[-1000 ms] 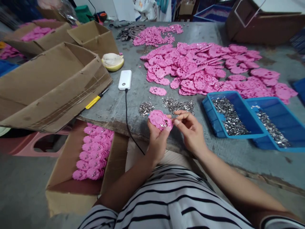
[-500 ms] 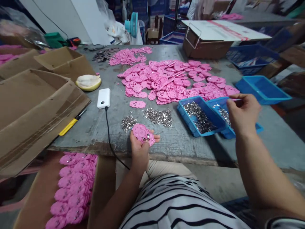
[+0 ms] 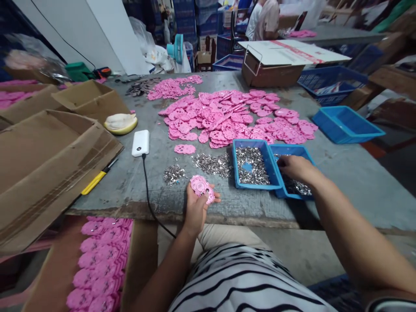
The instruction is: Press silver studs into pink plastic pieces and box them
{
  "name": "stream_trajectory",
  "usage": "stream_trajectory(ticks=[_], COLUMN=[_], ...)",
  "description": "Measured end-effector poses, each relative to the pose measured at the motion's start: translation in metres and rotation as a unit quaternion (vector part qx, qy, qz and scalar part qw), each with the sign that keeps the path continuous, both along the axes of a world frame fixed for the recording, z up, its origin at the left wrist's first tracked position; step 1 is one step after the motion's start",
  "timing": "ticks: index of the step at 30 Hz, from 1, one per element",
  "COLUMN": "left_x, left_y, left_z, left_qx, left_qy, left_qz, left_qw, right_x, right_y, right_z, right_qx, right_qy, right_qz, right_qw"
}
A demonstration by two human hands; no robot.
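Observation:
My left hand (image 3: 195, 208) grips a pink plastic part (image 3: 202, 188) with small metal pieces set in it, at the table's near edge. My right hand (image 3: 294, 168) reaches down into the right blue tray (image 3: 302, 152) of small metal pieces, fingers curled among them; what they hold is hidden. A second blue tray (image 3: 238, 171) of metal pieces stands just to its left. Two loose heaps of metal pieces (image 3: 212, 163) lie on the grey table (image 3: 341, 173) by my left hand. A large spread of pink parts (image 3: 227, 117) covers the table's middle.
A white power bank (image 3: 141, 143) with a black cable lies left of centre, with a yellow cutter (image 3: 95, 177) nearby. Open cardboard boxes (image 3: 48, 147) stand at the left; one below (image 3: 97, 260) holds stacked pink parts. An empty blue tray (image 3: 347, 123) sits far right. A person sits at the back.
My right hand left the pink part, swung out to the right, then dropped into the right blue tray. My left hand keeps holding the pink part. The view lifted to show more room.

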State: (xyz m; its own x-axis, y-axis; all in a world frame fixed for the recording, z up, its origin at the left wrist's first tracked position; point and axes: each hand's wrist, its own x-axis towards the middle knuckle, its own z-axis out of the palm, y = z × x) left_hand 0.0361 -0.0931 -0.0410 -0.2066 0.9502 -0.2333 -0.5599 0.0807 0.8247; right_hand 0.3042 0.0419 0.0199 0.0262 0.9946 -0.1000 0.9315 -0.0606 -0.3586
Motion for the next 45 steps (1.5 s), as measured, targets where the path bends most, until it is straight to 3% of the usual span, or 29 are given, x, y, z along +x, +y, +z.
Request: stream_trajectory(ticks=[3,5,15,20,27,31,35,37,42,45], left_x=[0.002,0.003,0.005,0.005,0.006,0.005,0.007,0.010,0.018,0.017], left_y=[-0.001,-0.001,0.003,0.005,0.005,0.007,0.006,0.003,-0.007,-0.009], left_z=[-0.002,-0.004,-0.010,-0.013,-0.015,-0.015,-0.012,-0.007,0.010,0.016], left_qx=[0.008,0.011,0.027,0.037,0.041,0.036,0.029,0.026,0.023,0.004], left_qy=[-0.003,-0.005,0.001,-0.005,-0.006,-0.001,0.015,0.025,0.023,0.025], left_qz=[0.004,0.005,0.002,0.004,0.008,0.005,0.008,0.007,-0.016,0.012], left_qw=[1.000,1.000,1.000,0.999,0.999,0.999,0.999,0.999,0.999,1.000], right_x=[0.004,0.004,-0.003,-0.001,0.005,-0.004,-0.040,-0.066,-0.122,-0.135], right_y=[-0.004,-0.009,-0.018,-0.016,-0.017,-0.024,-0.041,-0.051,-0.073,-0.078], right_z=[0.005,0.008,0.006,0.013,0.024,0.027,0.024,0.018,-0.007,-0.019], right_qx=[-0.085,-0.104,-0.092,-0.038,0.028,0.007,-0.043,-0.086,-0.146,-0.123], right_qy=[-0.085,-0.103,-0.191,-0.172,-0.061,0.089,0.328,0.392,0.461,0.443], right_qz=[0.026,0.047,0.086,0.024,-0.008,-0.026,0.037,0.092,0.195,0.247], right_qw=[0.992,0.988,0.974,0.984,0.998,0.996,0.943,0.911,0.853,0.853])
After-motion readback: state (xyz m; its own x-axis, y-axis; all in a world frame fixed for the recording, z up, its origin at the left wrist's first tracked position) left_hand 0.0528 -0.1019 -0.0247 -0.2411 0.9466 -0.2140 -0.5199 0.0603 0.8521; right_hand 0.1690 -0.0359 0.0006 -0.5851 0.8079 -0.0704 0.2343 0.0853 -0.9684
